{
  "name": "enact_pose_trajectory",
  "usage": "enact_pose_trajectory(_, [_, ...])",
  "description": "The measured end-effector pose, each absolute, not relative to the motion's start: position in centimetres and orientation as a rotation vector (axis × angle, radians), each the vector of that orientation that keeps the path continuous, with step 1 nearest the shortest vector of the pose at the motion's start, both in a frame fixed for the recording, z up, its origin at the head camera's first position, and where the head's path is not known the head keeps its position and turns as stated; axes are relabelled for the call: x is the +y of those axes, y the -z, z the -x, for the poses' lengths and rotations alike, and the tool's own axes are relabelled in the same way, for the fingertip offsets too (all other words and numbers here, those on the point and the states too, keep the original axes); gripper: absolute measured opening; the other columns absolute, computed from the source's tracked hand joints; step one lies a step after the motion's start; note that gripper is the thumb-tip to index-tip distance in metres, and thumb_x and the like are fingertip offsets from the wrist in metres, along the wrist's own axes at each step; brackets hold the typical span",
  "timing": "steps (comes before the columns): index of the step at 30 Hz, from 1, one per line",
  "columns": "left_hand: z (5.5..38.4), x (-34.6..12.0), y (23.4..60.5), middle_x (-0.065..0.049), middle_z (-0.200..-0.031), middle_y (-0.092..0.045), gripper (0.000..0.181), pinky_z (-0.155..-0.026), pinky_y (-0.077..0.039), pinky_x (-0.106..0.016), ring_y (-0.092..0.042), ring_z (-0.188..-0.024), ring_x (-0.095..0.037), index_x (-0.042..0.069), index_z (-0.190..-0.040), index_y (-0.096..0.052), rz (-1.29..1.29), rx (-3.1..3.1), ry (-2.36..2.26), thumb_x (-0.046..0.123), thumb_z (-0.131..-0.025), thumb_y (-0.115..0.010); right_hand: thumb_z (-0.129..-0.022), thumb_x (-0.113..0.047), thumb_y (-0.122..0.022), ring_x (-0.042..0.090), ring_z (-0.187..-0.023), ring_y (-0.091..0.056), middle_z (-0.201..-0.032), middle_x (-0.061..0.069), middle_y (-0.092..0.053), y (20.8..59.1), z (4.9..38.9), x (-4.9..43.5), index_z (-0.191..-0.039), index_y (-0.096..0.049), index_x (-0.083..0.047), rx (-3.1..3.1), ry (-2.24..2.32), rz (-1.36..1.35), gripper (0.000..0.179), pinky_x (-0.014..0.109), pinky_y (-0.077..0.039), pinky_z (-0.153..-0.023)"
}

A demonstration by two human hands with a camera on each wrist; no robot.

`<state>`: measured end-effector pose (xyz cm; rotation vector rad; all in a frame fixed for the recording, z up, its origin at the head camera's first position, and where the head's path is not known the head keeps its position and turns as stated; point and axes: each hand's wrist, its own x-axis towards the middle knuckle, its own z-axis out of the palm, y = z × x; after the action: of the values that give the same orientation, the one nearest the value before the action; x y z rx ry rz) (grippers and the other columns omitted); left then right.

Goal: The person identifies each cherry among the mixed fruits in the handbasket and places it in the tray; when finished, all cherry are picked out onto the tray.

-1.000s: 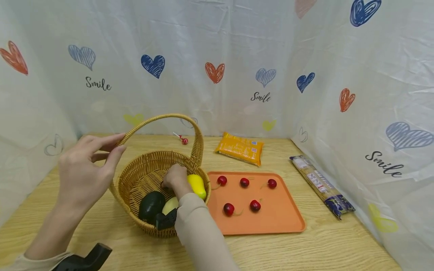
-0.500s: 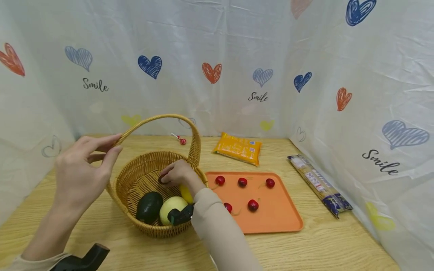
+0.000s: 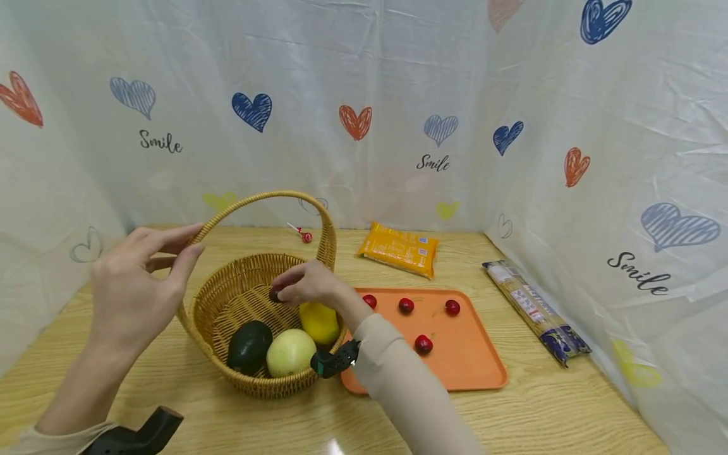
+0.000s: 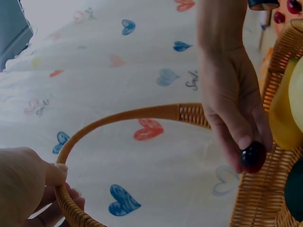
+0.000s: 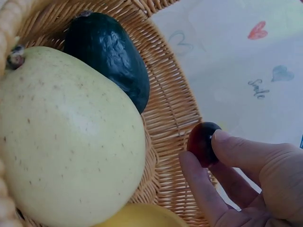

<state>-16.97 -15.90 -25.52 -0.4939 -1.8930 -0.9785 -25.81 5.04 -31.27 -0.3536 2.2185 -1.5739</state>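
Note:
In the head view my left hand (image 3: 139, 287) pinches the left side of the handle (image 3: 267, 197) of a wicker basket (image 3: 250, 268). Over the basket's inside, my right hand (image 3: 309, 284) holds a dark red cherry (image 5: 203, 143) between thumb and fingers. In the left wrist view, that cherry (image 4: 253, 157) shows at the fingertips. Within the basket lie a dark green avocado (image 3: 250, 346), a pale green pear-like fruit (image 3: 291, 352) and a yellow mango-like fruit (image 3: 320, 322). Several cherries (image 3: 423, 344) rest on the orange tray (image 3: 466, 366), partly covered by my right forearm.
An orange packet (image 3: 399, 249) lies behind the tray, and a long pasta packet (image 3: 534, 309) to its right. A red lollipop (image 3: 306, 237) lies at the back of the wooden table (image 3: 273, 426). White curtains (image 3: 318, 63) with hearts surround the table.
My right hand has risen from deep in the basket and shifted right, bringing the cherry up. The yellow and pale green fruits are more exposed. My left hand stays on the handle.

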Motion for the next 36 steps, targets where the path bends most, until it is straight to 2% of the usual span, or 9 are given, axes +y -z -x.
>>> enact_pose_trajectory(3, [17.0,-15.9,25.5,-0.009,-0.085,-0.062,0.027,-0.071,-0.044,0.001,-0.052,-0.081,0.016,-0.004,-0.103,-0.071,0.487,-1.894,0.985,-0.011,-0.077,-0.07,-0.086,0.002,-0.065,0.029,-0.093,-0.066,-0.092,0.004,-0.069,30.9,25.6,5.4,-0.11,-0.069,-0.001,2.228,1.545,0.414,0.025,0.041,-0.056,-0.083])
enact_pose_trajectory(5, [17.0,-15.8,25.5,-0.008,-0.085,-0.062,0.027,-0.071,-0.044,0.001,-0.053,-0.08,0.015,-0.004,-0.102,-0.071,0.486,-1.894,0.989,-0.011,-0.077,-0.07,-0.086,0.0,-0.066,0.024,-0.091,-0.066,-0.095,0.003,-0.069,30.6,25.5,5.9,-0.113,-0.069,-0.003,2.252,1.494,0.485,0.027,0.036,-0.057,-0.082])
enact_pose_trajectory(9, [17.0,-15.8,25.4,-0.01,-0.086,-0.063,0.027,-0.071,-0.045,0.001,-0.052,-0.08,0.015,-0.004,-0.103,-0.071,0.487,-1.899,0.985,-0.011,-0.077,-0.07,-0.086,-0.004,-0.067,0.014,-0.087,-0.065,-0.101,0.002,-0.069,30.2,25.4,7.1,-0.116,-0.068,-0.005,2.312,1.372,0.669,0.03,0.025,-0.056,-0.077])
enact_pose_trajectory(12, [17.0,-15.9,25.5,-0.01,-0.086,-0.063,0.027,-0.071,-0.044,0.001,-0.052,-0.081,0.015,-0.004,-0.103,-0.071,0.487,-1.898,0.986,-0.011,-0.077,-0.07,-0.086,-0.007,-0.067,0.011,-0.088,-0.064,-0.103,0.002,-0.069,30.1,25.4,8.1,-0.117,-0.068,-0.008,2.325,1.344,0.743,0.03,0.023,-0.054,-0.078])
enact_pose_trajectory(16, [17.0,-15.9,25.5,-0.01,-0.086,-0.063,0.028,-0.071,-0.044,0.001,-0.053,-0.081,0.015,-0.003,-0.103,-0.071,0.487,-1.896,0.988,-0.011,-0.077,-0.071,-0.087,-0.009,-0.067,0.012,-0.09,-0.065,-0.103,0.0,-0.069,30.0,25.3,9.9,-0.118,-0.067,-0.01,2.324,1.363,0.754,0.031,0.025,-0.054,-0.081])
enact_pose_trajectory(21, [16.9,-15.9,25.5,-0.009,-0.086,-0.063,0.028,-0.071,-0.045,0.001,-0.053,-0.081,0.015,-0.003,-0.104,-0.071,0.487,-1.899,0.987,-0.011,-0.077,-0.07,-0.088,-0.007,-0.065,0.019,-0.094,-0.065,-0.107,0.006,-0.068,30.0,25.3,12.5,-0.12,-0.064,-0.005,2.245,1.487,0.741,0.032,0.037,-0.055,-0.087])
enact_pose_trajectory(23, [17.0,-15.9,25.5,-0.006,-0.086,-0.062,0.028,-0.071,-0.045,0.001,-0.053,-0.081,0.015,-0.003,-0.103,-0.071,0.485,-1.897,0.995,-0.011,-0.077,-0.07,-0.088,-0.007,-0.066,0.021,-0.096,-0.064,-0.109,0.008,-0.067,30.1,25.1,13.6,-0.12,-0.064,-0.005,2.229,1.532,0.716,0.032,0.04,-0.054,-0.088])
enact_pose_trajectory(32, [17.0,-15.9,25.5,0.009,-0.089,-0.059,0.028,-0.071,-0.045,0.001,-0.054,-0.081,0.014,-0.002,-0.103,-0.071,0.475,-1.896,1.004,-0.01,-0.077,-0.071,-0.086,-0.01,-0.068,0.025,-0.1,-0.063,-0.115,0.01,-0.065,30.7,23.9,18.6,-0.122,-0.064,-0.007,2.321,1.557,0.6,0.036,0.038,-0.054,-0.088])
enact_pose_trajectory(36, [17.0,-15.8,25.5,0.015,-0.089,-0.057,0.028,-0.07,-0.045,0.001,-0.054,-0.08,0.014,-0.002,-0.103,-0.071,0.467,-1.901,1.002,-0.01,-0.077,-0.071,-0.087,-0.013,-0.068,0.027,-0.101,-0.062,-0.117,0.01,-0.064,31.4,23.3,21.4,-0.123,-0.062,-0.007,2.353,1.563,0.55,0.037,0.048,-0.051,-0.091])
